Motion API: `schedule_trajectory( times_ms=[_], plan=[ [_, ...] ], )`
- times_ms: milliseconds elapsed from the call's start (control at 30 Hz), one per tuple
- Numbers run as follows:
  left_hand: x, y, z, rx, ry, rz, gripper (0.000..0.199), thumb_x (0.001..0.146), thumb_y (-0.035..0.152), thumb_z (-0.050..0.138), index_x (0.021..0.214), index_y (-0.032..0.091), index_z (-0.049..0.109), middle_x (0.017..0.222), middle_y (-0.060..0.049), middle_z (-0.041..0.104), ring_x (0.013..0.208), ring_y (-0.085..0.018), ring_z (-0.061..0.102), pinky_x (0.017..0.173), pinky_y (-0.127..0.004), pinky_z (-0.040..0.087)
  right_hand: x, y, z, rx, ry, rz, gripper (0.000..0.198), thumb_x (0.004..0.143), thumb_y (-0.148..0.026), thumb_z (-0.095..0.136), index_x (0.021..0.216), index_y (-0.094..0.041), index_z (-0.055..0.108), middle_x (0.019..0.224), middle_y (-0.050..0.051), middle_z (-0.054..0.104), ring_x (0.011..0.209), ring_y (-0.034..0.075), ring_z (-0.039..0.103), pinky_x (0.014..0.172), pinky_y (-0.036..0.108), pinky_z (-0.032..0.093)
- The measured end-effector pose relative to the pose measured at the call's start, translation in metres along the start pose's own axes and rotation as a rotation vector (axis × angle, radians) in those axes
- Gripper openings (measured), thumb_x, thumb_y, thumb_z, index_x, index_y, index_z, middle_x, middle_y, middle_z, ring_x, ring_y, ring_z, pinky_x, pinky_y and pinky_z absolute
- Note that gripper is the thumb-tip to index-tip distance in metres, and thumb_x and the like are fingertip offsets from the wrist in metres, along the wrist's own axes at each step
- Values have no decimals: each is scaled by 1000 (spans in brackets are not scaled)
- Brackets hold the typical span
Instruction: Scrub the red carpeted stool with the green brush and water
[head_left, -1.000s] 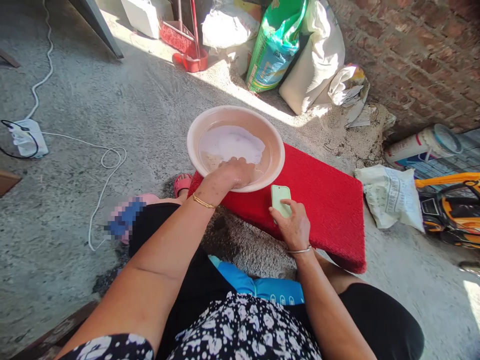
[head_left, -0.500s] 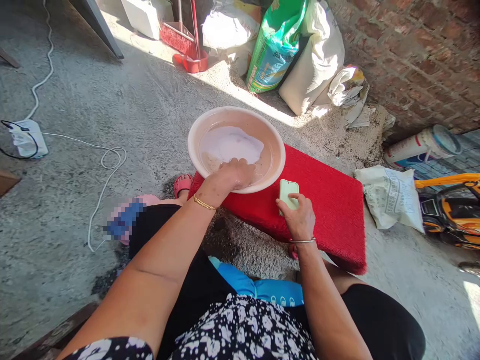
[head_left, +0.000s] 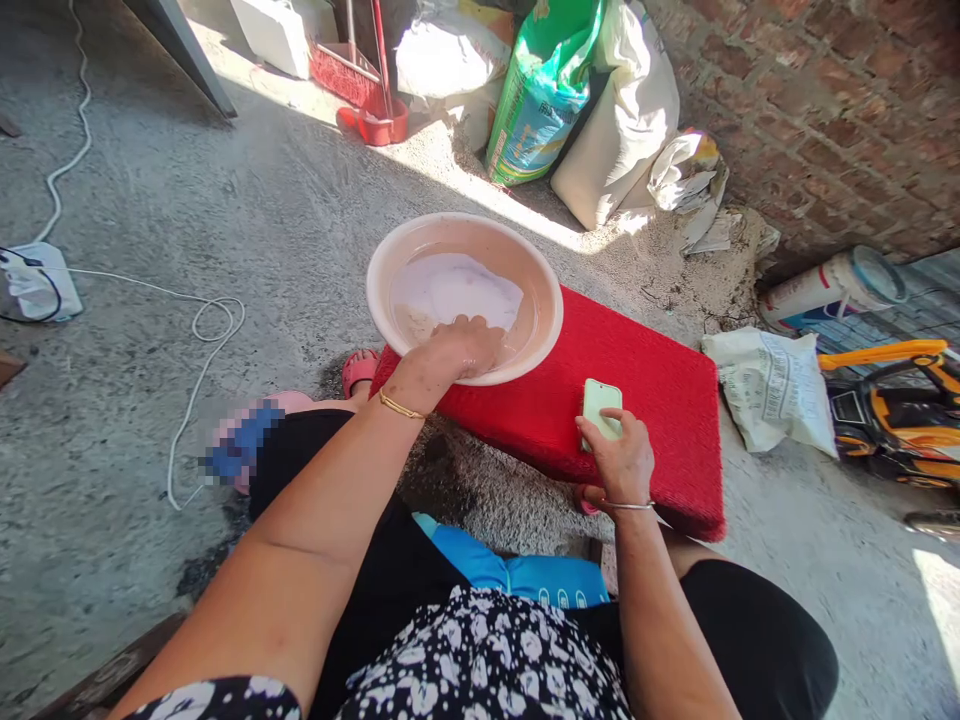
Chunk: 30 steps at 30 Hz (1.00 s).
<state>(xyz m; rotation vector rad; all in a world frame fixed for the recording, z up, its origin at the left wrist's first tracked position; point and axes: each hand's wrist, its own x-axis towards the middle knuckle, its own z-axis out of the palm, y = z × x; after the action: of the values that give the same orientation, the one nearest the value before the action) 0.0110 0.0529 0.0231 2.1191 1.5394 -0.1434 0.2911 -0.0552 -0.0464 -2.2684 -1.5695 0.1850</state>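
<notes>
A pale pink basin [head_left: 380, 312] stands on the end of a bench with a fuzzy red cover [head_left: 645, 365], holding water. A white patch, perhaps cloth or a reflection, shows in the water [head_left: 457, 285]. My left hand [head_left: 469, 348] reaches over the near rim into the water; its fingertips are hidden, so I cannot tell what they hold. Right of the basin, my right hand [head_left: 624, 455] grips a flat pale green case [head_left: 601, 397] with rounded corners between thumb and fingers, at the red cover.
A power strip [head_left: 41, 283] with a looping white cable lies on the floor at left. Behind the basin stand a red broom and dustpan [head_left: 382, 122], a green sack [head_left: 536, 110] and a white sack [head_left: 622, 130]. An orange-black machine [head_left: 892, 410] is at right.
My right hand has shifted to the right with the green case, away from the basin. My left hand stays in the basin. The whole view has moved slightly.
</notes>
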Motion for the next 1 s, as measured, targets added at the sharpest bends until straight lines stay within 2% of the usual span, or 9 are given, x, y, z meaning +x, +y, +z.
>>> schedule_trajectory(
  times_ms=[100, 200, 300, 400, 467, 633, 733, 933, 1000],
  plan=[
    [2, -1, 1, 32, 6, 7, 36, 101, 33, 53, 133, 26, 66, 135, -16, 63, 131, -34, 57, 109, -50, 47, -18, -16, 13, 62, -67, -106, 57, 81, -74, 61, 108, -25, 71, 98, 7, 62, 88, 25, 61, 73, 34, 45],
    [6, -2, 1, 95, -50, -6, 42, 101, 29, 47, 140, 21, 60, 137, -19, 60, 132, -37, 56, 107, -54, 48, -22, -18, 16, 54, -91, -114, 53, 82, -70, 62, 111, -26, 72, 100, 6, 61, 86, 24, 60, 71, 33, 44],
    [9, -3, 1, 120, -94, -7, 46, 101, 27, 43, 144, 19, 56, 140, -21, 57, 133, -41, 55, 105, -58, 50, -13, 11, 2, -1, -42, -16, 57, 81, -71, 62, 112, -25, 72, 101, 7, 61, 88, 26, 60, 73, 35, 45],
    [10, -2, -1, 136, -117, -17, 46, 101, 28, 43, 145, 20, 55, 143, -19, 56, 136, -39, 54, 106, -56, 50, -5, 44, -15, -39, 26, 109, 63, 78, -76, 61, 111, -23, 72, 100, 9, 62, 90, 28, 60, 74, 37, 45],
    [9, -1, -3, 148, -124, -30, 45, 101, 27, 44, 144, 22, 55, 144, -17, 55, 137, -37, 53, 108, -54, 50, -6, 51, -19, -32, 51, 124, 64, 77, -77, 61, 109, -23, 72, 99, 9, 63, 92, 29, 61, 74, 37, 45],
    [9, -1, -3, 168, -138, -22, 48, 101, 27, 43, 147, 18, 54, 142, -20, 56, 132, -39, 56, 108, -55, 48, -27, 20, 2, 66, 2, -63, 54, 83, -70, 60, 109, -25, 72, 99, 7, 63, 91, 25, 62, 72, 34, 45],
    [11, -4, -1, 175, -114, 0, 50, 101, 30, 43, 149, 18, 53, 143, -21, 56, 132, -39, 56, 108, -54, 48, -31, 15, 7, 64, -20, -95, 47, 84, -64, 62, 110, -26, 72, 99, 5, 63, 89, 23, 62, 69, 32, 45],
    [10, -2, -3, 157, -122, -13, 52, 101, 32, 42, 150, 19, 54, 138, -21, 59, 129, -39, 56, 107, -53, 47, -17, 70, -27, -38, 50, 35, 41, 84, -60, 64, 106, -26, 71, 98, 7, 62, 89, 26, 60, 72, 36, 46],
    [9, -2, -4, 155, -123, -17, 51, 101, 31, 43, 149, 19, 55, 136, -21, 60, 128, -37, 57, 107, -52, 47, -15, 78, -33, -43, 66, 61, 43, 84, -62, 64, 106, -25, 70, 99, 8, 63, 91, 27, 59, 75, 38, 46]
  ],
)
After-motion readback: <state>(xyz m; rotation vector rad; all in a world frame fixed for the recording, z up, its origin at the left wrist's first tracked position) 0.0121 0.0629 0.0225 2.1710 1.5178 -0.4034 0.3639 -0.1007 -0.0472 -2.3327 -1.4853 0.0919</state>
